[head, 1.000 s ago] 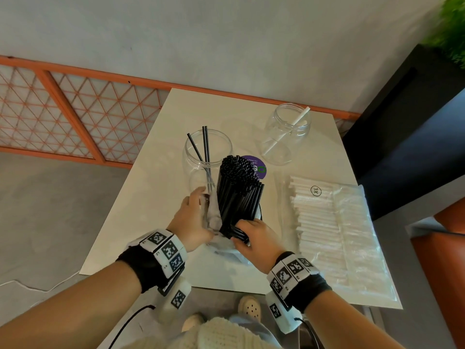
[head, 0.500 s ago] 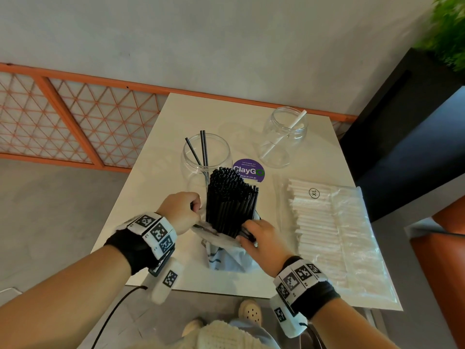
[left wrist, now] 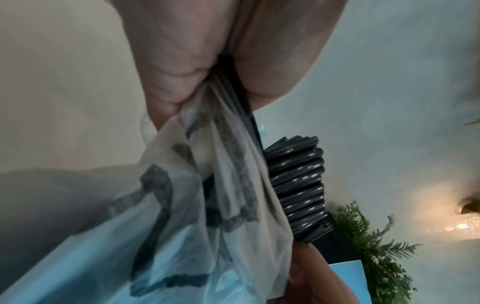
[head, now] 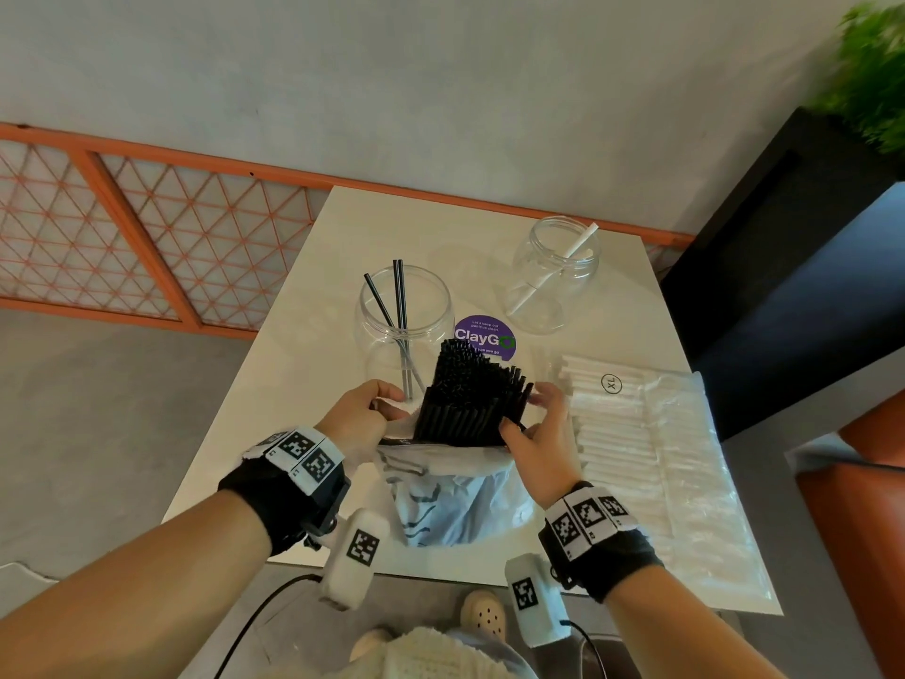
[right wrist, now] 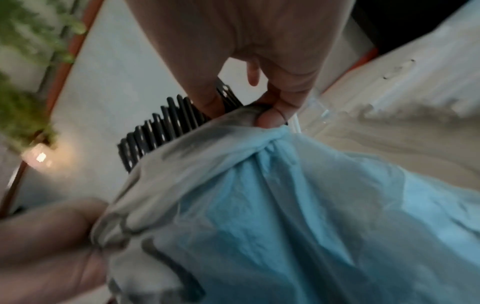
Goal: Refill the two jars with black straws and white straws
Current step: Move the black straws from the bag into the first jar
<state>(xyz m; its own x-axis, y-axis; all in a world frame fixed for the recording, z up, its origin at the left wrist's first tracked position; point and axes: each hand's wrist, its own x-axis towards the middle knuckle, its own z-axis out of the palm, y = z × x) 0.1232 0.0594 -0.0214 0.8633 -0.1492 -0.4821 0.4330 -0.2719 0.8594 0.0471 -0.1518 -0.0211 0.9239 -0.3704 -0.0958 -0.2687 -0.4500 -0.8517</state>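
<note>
Standing at the counter (head: pixel 303 345), the person works a bundle of black straws (head: pixel 465 399) out of a thin plastic bag (head: pixel 455 492) at the near centre.

Left side: the left hand (head: pixel 360 421) pinches the bag's rim at the 9 o'clock side of the bundle; the left wrist view shows the film gathered between thumb and curled fingers (left wrist: pixel 176 86).

At 12 o'clock from that hand stands a clear jar (head: pixel 404 325) with three loose black straws leaning inside. A purple round sticker (head: pixel 482 335) lies on the counter just beyond the bundle.

Centre: the black straws stand nearly upright, tips fanned out, lower ends inside the bag's mouth.

Right side: the right hand (head: pixel 541 436) pinches the bag's rim at the 3 o'clock side of the bundle, thumb (right wrist: pixel 207 98) against the straws and one fingertip pressed on the film; the remaining fingers are extended past the bundle.

At 1 o'clock from the bundle stands a second clear jar (head: pixel 556 276) holding one white straw (head: pixel 558 267) at a tilt.

At 3 o'clock, a flat clear pack of white straws (head: pixel 631 443) lies along the counter's right edge.
</note>
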